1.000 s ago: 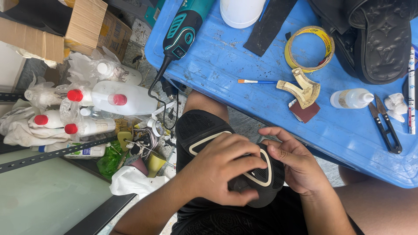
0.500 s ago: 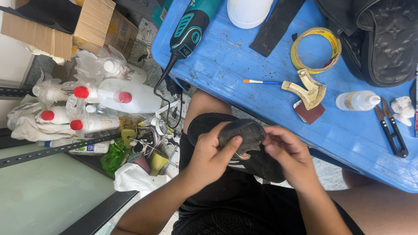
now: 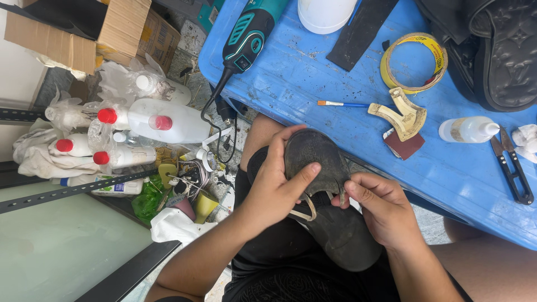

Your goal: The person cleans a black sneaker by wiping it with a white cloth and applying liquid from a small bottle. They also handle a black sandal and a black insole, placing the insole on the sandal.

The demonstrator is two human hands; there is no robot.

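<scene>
the left hand [image 3: 274, 196] grips a worn dark grey shoe sole piece [image 3: 316, 159], thumb across it; the right hand [image 3: 380, 210] seemingly pinches its edge above the blue plastic table [image 3: 335, 72].

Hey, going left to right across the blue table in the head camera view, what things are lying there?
Teal rotary tool → white tub → black strip → small brush → yellow tape roll → clear squeeze bottle → black snips.
</scene>
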